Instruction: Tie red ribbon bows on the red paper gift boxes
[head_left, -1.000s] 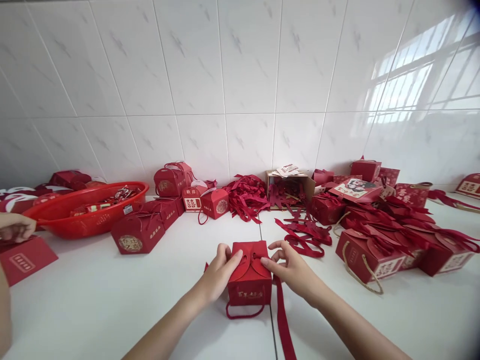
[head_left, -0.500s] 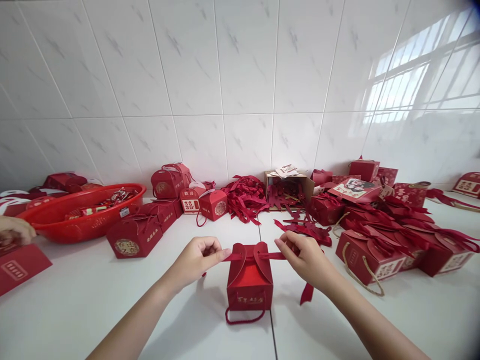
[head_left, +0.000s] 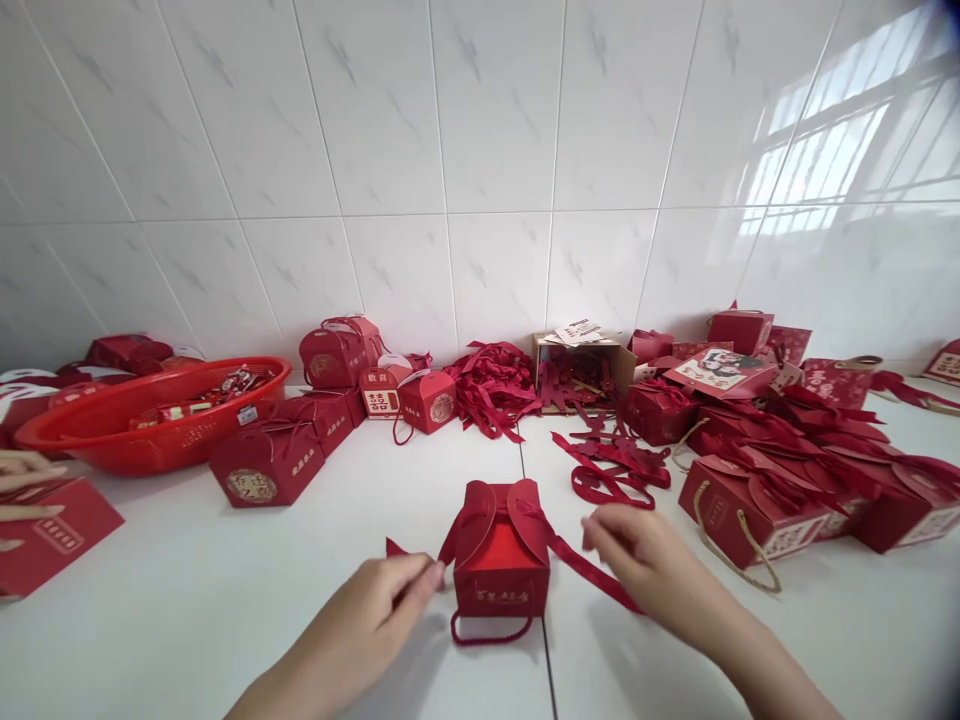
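A small red gift box (head_left: 501, 592) stands upright in front of me, its curved flaps folded together on top and a red cord handle hanging at its front. A dark red ribbon (head_left: 596, 575) passes through the flaps, with a tail on each side. At the box's left, my left hand (head_left: 367, 615) pinches the left tail; a bit of its end shows above the fingers. My right hand (head_left: 649, 555) hovers right of the box with fingers curled. The right tail slants down beneath it, apart from the fingertips, and I see nothing in that hand.
Left stands a red plastic basket (head_left: 150, 445) of wrapped sweets beside red boxes (head_left: 270, 465). Another person's hand (head_left: 26, 485) rests on a box at the left edge. Behind lie a ribbon pile (head_left: 495, 385) and an open carton (head_left: 622, 370). Ribbon-tied boxes (head_left: 750, 505) crowd the right.
Both hands have moved down from the box top, the left pulling its ribbon tail lower. The right fingers have let go of the ribbon. The other person's box shifted slightly right.
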